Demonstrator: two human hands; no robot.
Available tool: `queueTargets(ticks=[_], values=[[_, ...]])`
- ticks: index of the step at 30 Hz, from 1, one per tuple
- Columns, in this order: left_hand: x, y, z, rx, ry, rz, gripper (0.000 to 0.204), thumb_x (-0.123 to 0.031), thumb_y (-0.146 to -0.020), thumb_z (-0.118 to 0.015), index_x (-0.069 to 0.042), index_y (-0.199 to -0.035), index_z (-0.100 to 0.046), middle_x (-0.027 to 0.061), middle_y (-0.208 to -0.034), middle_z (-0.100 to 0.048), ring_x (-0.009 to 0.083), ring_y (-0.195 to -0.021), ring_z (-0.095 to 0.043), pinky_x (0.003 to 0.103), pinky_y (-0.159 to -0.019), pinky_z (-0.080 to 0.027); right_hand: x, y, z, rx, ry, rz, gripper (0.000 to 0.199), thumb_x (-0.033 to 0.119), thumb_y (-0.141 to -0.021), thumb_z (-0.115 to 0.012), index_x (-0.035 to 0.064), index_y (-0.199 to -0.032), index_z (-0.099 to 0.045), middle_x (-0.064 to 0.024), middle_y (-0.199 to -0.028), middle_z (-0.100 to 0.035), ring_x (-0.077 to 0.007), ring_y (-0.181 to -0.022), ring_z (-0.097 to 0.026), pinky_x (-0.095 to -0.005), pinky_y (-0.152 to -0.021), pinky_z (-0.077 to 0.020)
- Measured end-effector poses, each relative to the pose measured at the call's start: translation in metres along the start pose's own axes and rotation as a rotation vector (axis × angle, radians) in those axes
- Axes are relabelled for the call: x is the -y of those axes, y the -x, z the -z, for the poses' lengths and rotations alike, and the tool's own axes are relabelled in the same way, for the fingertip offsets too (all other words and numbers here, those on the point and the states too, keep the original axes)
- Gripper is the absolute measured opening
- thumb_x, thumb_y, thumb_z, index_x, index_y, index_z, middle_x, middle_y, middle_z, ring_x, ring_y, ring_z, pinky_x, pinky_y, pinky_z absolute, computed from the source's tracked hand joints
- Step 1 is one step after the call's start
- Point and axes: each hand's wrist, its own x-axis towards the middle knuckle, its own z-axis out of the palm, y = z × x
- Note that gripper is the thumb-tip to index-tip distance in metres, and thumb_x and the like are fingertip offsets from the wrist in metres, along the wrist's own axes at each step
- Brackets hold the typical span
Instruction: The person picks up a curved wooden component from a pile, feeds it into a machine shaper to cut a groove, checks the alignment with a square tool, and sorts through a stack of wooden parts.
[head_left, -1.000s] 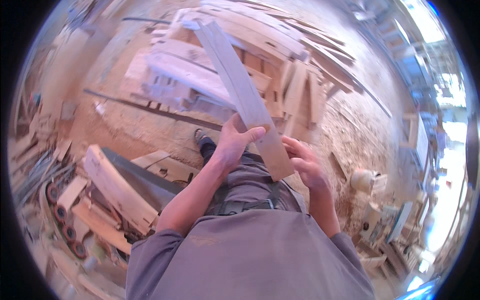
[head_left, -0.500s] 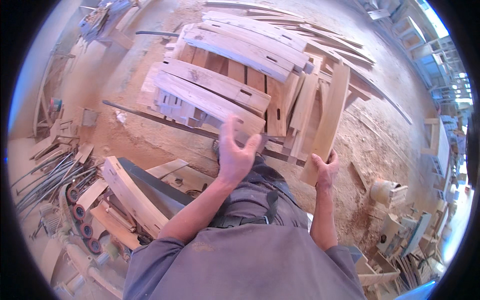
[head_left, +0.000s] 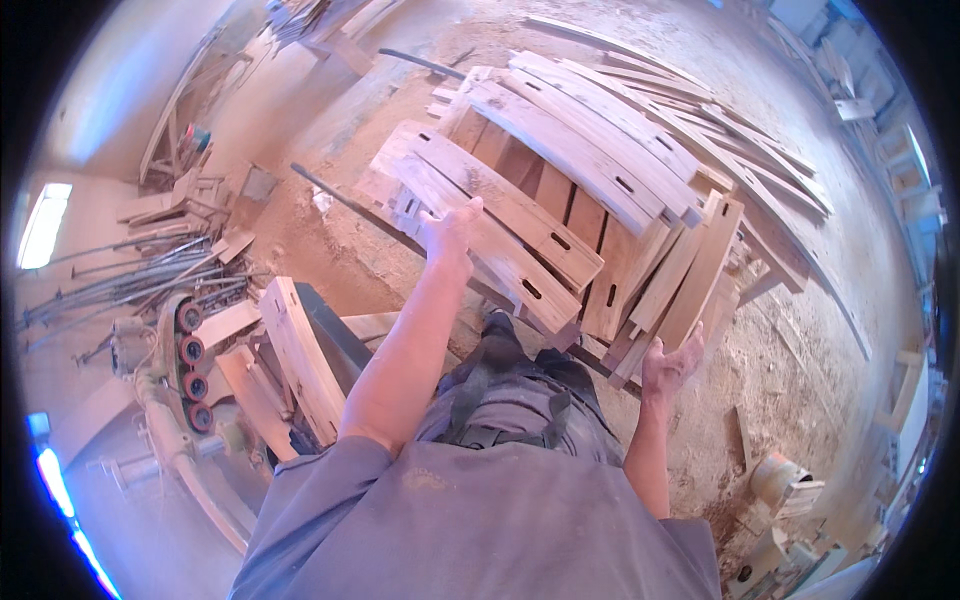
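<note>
A stack of pale wooden boards with slots cut near their ends lies in front of me. My left hand (head_left: 450, 238) is closed over the near edge of the closest slotted board (head_left: 505, 262), thumb and fingers on either side of it. At the stack's right side, my right hand (head_left: 672, 368) is by the near end of a plain board (head_left: 708, 265), its thumb and fingers apart. That board rests beside other narrow boards (head_left: 672, 278). Whether the right fingertips touch the wood I cannot tell.
Dark metal bars (head_left: 335, 190) run beneath the stack. More long strips (head_left: 740, 140) lie beyond it on the dusty floor. To my left are a machine with red-rimmed rollers (head_left: 192, 350), a slotted timber (head_left: 300, 350) and a heap of rods (head_left: 130, 275). A bucket (head_left: 778, 480) stands right.
The plain board has gone from my right hand's grip onto the stack's right side, and that hand has opened. My left hand has moved from the air onto the nearest board. The view has turned.
</note>
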Motion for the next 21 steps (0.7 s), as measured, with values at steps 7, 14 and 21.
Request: queueTargets(ticks=[7, 14, 21], values=[[0.045, 0.015, 0.018, 0.143, 0.085, 0.328, 0.028, -0.018, -0.095, -0.068, -0.004, -0.119, -0.066, 0.0124, -0.111, -0.071, 0.0262, -0.099, -0.07, 0.043, -0.086, -0.06, 0.151, -0.034, 0.017, 0.193, -0.317, 0.569, 0.066, 0.012, -0.078, -0.081, -0.0016, -0.137, -0.058, -0.0212, -0.135, -0.06, -0.0416, -0.132, -0.052, -0.0479, -0.114, -0.0402], [0.033, 0.009, 0.036, 0.349, 0.123, 0.387, 0.038, -0.018, -0.097, -0.069, -0.004, -0.131, -0.059, 0.0103, -0.118, -0.07, 0.0242, -0.106, -0.07, 0.046, -0.093, -0.059, 0.237, -0.081, -0.028, 0.744, -0.054, 0.387, 0.069, 0.036, -0.082, -0.08, 0.0004, -0.138, -0.061, -0.0232, -0.129, -0.069, -0.037, -0.121, -0.065, -0.0432, -0.103, -0.0504], [0.033, -0.033, 0.063, 0.581, 0.137, 0.673, 0.039, -0.018, -0.093, -0.075, -0.001, -0.127, -0.066, 0.0134, -0.117, -0.071, 0.0283, -0.103, -0.071, 0.046, -0.094, -0.058, 0.269, -0.102, -0.046, 1.183, -0.021, 0.352, 0.074, 0.03, -0.071, -0.085, -0.0032, -0.133, -0.063, -0.0207, -0.116, -0.073, -0.0297, -0.11, -0.069, -0.0383, -0.099, -0.0515]])
